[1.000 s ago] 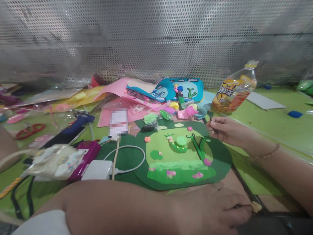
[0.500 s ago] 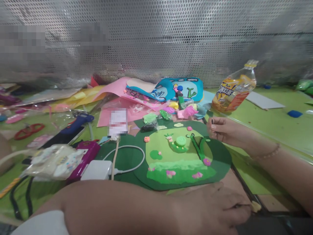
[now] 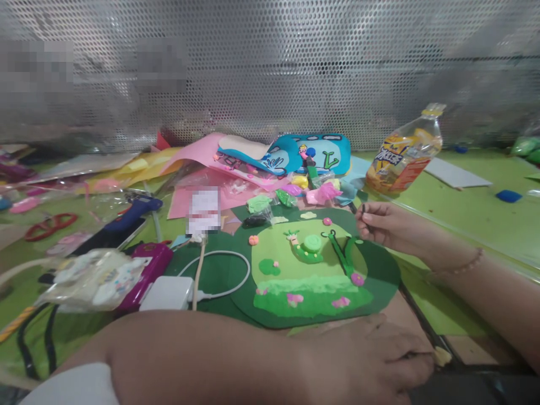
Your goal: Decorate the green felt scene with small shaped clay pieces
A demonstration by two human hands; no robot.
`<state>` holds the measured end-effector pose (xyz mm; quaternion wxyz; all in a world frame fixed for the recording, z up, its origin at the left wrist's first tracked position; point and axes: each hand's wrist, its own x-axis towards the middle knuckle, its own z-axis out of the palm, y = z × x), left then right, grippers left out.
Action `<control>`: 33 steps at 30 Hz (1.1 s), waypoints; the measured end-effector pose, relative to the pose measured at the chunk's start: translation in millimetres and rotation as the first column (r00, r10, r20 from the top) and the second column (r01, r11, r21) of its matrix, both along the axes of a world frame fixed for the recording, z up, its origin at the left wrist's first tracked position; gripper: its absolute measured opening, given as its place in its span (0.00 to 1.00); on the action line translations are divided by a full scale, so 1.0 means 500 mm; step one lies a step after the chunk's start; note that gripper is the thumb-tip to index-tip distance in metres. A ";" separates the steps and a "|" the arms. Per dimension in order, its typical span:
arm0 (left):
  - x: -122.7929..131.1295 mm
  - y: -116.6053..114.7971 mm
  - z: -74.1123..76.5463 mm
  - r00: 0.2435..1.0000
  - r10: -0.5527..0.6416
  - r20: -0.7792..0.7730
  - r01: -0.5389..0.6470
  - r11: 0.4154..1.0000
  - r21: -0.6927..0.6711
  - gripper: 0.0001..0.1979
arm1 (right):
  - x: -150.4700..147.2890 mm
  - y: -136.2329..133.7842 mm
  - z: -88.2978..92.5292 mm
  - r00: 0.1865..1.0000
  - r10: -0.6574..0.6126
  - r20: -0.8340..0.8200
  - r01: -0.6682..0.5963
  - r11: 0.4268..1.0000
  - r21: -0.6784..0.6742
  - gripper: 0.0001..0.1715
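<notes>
My right hand point(image 3: 377, 222) is at the right edge of a dark green craft board point(image 3: 386, 275), thumb and fingers pinching a small black piece of clay point(image 3: 363, 208). On the board's light green middle sits a clay snail point(image 3: 311, 247) with a rounded shell, beside a green V-shaped stalk point(image 3: 346, 256) topped by thin black curls. Clay flowers point(image 3: 356, 279) and a bright green grass strip point(image 3: 312, 304) decorate it. My left hand point(image 3: 379, 354) lies across the near edge, palm down, its fingers loosely bent and apart; a pale yellow scrap point(image 3: 442, 356) is by its fingertips.
Behind the board are bagged clay lumps point(image 3: 323, 192) and a blue decorated board point(image 3: 341, 154). A drink bottle point(image 3: 405, 152) stands at the back right. On the left lie a blue glue gun point(image 3: 137, 211), red-handled scissors point(image 3: 50, 226), a white charger point(image 3: 166, 292) and cables.
My right hand has turned slightly, and the black piece between its fingertips has tilted and shifted a little left. My left hand and the board look almost unchanged.
</notes>
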<state>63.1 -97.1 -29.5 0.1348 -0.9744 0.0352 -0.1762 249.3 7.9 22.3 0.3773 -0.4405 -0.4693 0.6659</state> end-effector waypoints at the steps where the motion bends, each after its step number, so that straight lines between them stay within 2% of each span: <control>1: 0.000 0.000 0.001 1.000 -0.001 -0.005 0.001 1.000 0.002 0.18 | 0.001 0.000 0.000 1.000 -0.007 -0.005 0.007 1.000 0.003 0.13; 5: 0.003 -0.001 0.000 1.000 -0.002 -0.015 0.001 1.000 -0.020 0.16 | 0.006 -0.001 -0.002 1.000 -0.012 0.009 0.012 1.000 0.003 0.15; 10: 0.004 -0.001 -0.003 1.000 -0.008 -0.028 0.006 0.999 -0.044 0.13 | 0.005 -0.002 -0.005 0.998 0.068 0.010 -0.068 0.998 0.014 0.08; 20: 0.006 -0.001 -0.005 1.000 -0.005 -0.026 0.004 0.999 -0.042 0.15 | 0.002 0.000 -0.001 0.992 0.121 0.045 -0.121 0.993 -0.012 0.10; 26: 0.006 -0.002 -0.003 1.000 0.000 -0.022 -0.001 0.999 -0.048 0.14 | 0.005 0.002 -0.002 0.992 0.128 -0.017 -0.128 0.991 -0.038 0.08; 33: 0.005 -0.001 -0.003 0.999 0.000 -0.034 -0.001 0.999 -0.048 0.13 | 0.008 0.003 -0.001 0.983 0.182 0.026 -0.180 0.982 -0.054 0.13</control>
